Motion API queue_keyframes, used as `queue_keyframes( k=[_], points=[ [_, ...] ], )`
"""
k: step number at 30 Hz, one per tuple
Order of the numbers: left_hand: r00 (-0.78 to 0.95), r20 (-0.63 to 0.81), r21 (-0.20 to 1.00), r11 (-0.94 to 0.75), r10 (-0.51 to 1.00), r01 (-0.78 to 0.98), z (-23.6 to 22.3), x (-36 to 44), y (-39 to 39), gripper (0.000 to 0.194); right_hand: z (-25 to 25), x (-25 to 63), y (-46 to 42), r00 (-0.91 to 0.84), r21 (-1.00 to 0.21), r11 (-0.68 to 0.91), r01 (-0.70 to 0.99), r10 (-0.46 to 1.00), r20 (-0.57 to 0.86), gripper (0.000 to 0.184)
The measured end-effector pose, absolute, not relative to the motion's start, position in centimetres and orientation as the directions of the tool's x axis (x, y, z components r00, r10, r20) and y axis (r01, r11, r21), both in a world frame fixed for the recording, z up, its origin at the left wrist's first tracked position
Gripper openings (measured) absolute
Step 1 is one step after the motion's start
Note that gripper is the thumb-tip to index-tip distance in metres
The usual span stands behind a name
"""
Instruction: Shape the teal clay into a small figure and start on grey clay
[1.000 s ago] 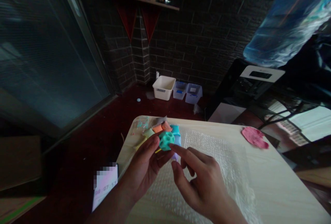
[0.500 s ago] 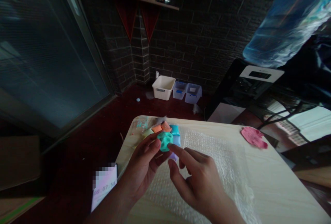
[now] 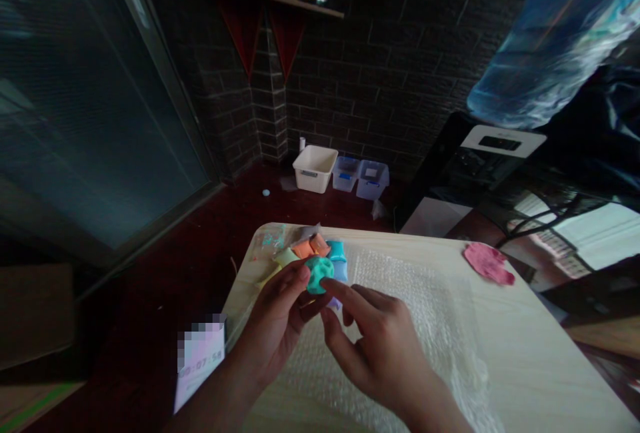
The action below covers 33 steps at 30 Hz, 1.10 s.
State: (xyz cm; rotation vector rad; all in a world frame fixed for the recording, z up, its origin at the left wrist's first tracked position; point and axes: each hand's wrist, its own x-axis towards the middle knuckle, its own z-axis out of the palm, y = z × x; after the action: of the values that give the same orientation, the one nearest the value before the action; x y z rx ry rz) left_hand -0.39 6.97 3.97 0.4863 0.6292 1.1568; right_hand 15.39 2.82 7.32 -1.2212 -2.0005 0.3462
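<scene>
Left hand [image 3: 275,318] grasps the dimpled green lump [image 3: 319,271] between thumb and fingers, raised over the table [image 3: 545,359]; the right hand [image 3: 379,338], released, touches its near right side with the index fingertip. Colored packets [image 3: 337,250] crowd just beyond, near the far edge. Rightward, low bubble wrap [image 3: 425,306] spreads toward a flat pink piece [image 3: 489,263] by the far right corner.

The left hand [image 3: 280,309] holds a round, dented, blue-green lump [image 3: 319,271] that looks like dough in its fingers. The right hand [image 3: 383,333] touches the lump's near right side with one pointing finger. Both hands are over a pale wooden table [image 3: 535,353]. Small, shiny orange, blue and yellow packets [image 3: 302,250] lie just past the lump. Clear bubble wrap [image 3: 435,313] lies under the right hand. A flat, bumpy pink piece [image 3: 488,262] lies near the table's far right corner.
</scene>
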Motion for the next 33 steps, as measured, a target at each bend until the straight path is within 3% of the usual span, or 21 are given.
queue_keyframes(
  k=[7,10,14,19,25,29,33],
  points=[
    [0.311,-0.45,0.498,0.524,0.837,-0.691,4.7,-0.7,7.5,0.029,7.6,16.6,2.9,0.054,-0.816,0.388,0.429,0.89,0.452,0.02],
    [0.344,-0.439,0.506,0.545,0.83,-0.669,4.6,-0.7,7.4,0.033,7.4,16.6,3.4,0.027,-0.838,0.345,0.424,0.919,0.393,0.026],
    [0.365,-0.405,0.521,0.539,0.839,-0.662,4.3,-0.6,7.1,0.034,6.7,16.2,3.9,-0.077,-0.831,0.355,0.428,0.931,0.358,0.049],
    [0.382,-0.321,0.607,0.497,0.867,-0.62,4.1,-0.2,6.7,0.042,6.0,15.9,3.9,-0.147,-0.804,0.386,0.453,0.922,0.359,0.069],
    [0.32,-0.254,0.686,0.403,0.913,-0.605,3.7,-0.2,6.8,0.042,5.7,16.2,4.1,-0.119,-0.745,0.412,0.524,0.902,0.415,0.056],
    [0.293,-0.169,0.796,0.305,0.941,-0.523,3.5,-0.3,6.6,0.038,5.2,16.2,4.5,-0.121,-0.658,0.425,0.621,0.882,0.455,0.058],
    [0.266,-0.074,0.896,0.181,0.961,-0.405,3.6,-0.2,6.4,0.043,5.4,16.2,4.4,-0.163,-0.683,0.44,0.583,0.887,0.432,0.061]
  ],
)
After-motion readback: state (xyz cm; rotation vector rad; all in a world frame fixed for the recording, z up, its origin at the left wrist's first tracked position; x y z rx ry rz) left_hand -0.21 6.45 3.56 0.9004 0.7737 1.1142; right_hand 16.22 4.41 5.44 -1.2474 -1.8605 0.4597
